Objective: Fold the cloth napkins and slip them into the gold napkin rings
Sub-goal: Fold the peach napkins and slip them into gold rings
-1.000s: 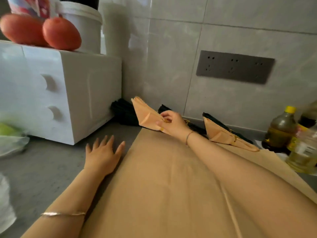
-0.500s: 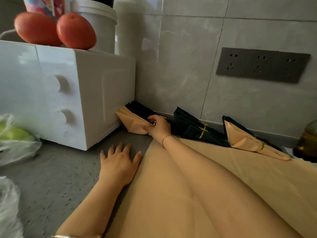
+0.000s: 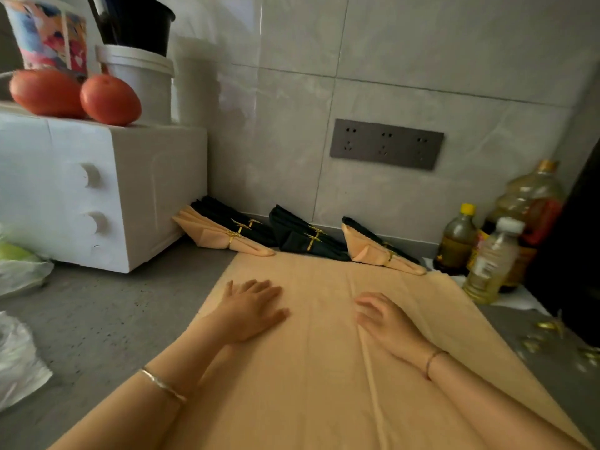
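A tan cloth napkin (image 3: 324, 368) lies spread flat on the grey counter in front of me. My left hand (image 3: 250, 308) rests palm down on its left part, fingers straight. My right hand (image 3: 383, 316) rests on the cloth right of centre, fingers loosely bent, holding nothing. Along the wall lie folded napkins in gold rings: a tan one (image 3: 224, 237) beside the white box, black ones (image 3: 305, 237) in the middle, another tan one (image 3: 376, 251) to the right. Loose gold napkin rings (image 3: 552, 336) lie on the counter at the right.
A white appliance (image 3: 97, 190) stands at the left with two tomatoes (image 3: 78, 95) and tubs on top. Oil bottles (image 3: 493, 254) crowd the right back corner. Plastic bags (image 3: 19, 352) lie at the left edge. A socket strip (image 3: 386, 143) is on the tiled wall.
My right hand let go of the ringed tan napkin by the white box and drew back onto the flat cloth. My left hand slid right onto the cloth.
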Demonstrator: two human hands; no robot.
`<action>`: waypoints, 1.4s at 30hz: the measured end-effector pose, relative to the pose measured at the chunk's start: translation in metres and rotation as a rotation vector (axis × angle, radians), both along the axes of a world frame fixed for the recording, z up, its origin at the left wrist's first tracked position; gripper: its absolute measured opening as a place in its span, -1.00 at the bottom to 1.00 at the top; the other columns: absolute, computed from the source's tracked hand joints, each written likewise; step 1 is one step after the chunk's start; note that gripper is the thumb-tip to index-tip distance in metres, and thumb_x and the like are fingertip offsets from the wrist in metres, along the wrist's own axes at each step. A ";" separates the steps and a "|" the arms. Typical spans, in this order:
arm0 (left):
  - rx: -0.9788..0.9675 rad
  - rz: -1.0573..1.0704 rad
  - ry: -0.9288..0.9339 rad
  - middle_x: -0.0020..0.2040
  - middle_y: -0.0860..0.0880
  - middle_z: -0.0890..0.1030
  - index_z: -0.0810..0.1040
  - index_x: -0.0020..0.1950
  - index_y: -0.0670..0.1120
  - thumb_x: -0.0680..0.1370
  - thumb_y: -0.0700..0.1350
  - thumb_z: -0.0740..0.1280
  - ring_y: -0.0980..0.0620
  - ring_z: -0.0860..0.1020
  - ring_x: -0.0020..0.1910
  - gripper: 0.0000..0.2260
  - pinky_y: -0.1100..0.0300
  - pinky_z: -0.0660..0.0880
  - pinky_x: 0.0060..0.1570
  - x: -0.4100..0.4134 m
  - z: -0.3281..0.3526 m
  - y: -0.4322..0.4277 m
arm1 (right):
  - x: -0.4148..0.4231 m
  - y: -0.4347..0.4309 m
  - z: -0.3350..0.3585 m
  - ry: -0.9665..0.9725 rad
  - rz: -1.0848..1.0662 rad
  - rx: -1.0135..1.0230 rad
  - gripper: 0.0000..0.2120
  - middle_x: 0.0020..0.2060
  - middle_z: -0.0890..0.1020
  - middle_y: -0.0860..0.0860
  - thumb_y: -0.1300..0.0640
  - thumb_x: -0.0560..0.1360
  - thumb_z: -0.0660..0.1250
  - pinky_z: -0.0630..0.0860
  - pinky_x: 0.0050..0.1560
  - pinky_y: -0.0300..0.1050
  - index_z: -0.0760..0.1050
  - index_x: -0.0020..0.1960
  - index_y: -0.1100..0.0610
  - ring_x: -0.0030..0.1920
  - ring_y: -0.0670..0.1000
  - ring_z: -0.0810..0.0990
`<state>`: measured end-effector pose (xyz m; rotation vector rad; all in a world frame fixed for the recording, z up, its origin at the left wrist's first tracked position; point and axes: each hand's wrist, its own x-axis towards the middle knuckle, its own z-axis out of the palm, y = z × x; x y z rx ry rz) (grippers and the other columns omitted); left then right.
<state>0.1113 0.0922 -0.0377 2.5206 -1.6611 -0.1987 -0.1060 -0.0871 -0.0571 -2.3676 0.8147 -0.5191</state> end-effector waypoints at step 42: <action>-0.111 -0.359 0.231 0.40 0.30 0.36 0.41 0.37 0.25 0.45 0.32 0.30 0.26 0.30 0.38 -0.50 0.28 0.18 0.38 -0.232 0.022 0.147 | -0.273 0.179 0.031 0.169 0.140 -0.248 -0.72 0.19 0.52 -0.28 -0.12 0.53 0.25 0.32 0.23 -0.43 0.55 0.19 -0.11 0.18 -0.35 0.42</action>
